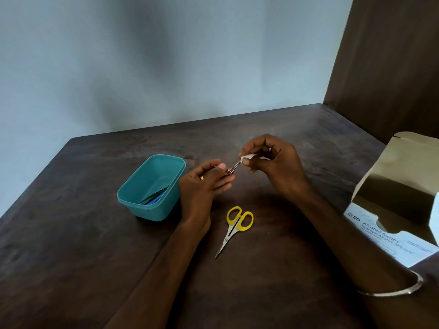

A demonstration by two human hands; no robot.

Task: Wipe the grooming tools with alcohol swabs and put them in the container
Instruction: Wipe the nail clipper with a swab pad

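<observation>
My left hand (204,184) pinches a small metal nail clipper (232,168) between thumb and fingers, above the table. My right hand (273,162) pinches a white alcohol swab (247,157) around the clipper's far end. Small scissors with yellow handles (235,227) lie on the table in front of my hands, blades pointing toward me. A teal plastic container (152,186) stands to the left of my left hand, with dark and blue tools lying inside it.
An open box of alcohol swabs (392,210) lies at the right edge of the dark wooden table (71,245). A grey wall runs behind and a dark wooden panel stands at the back right.
</observation>
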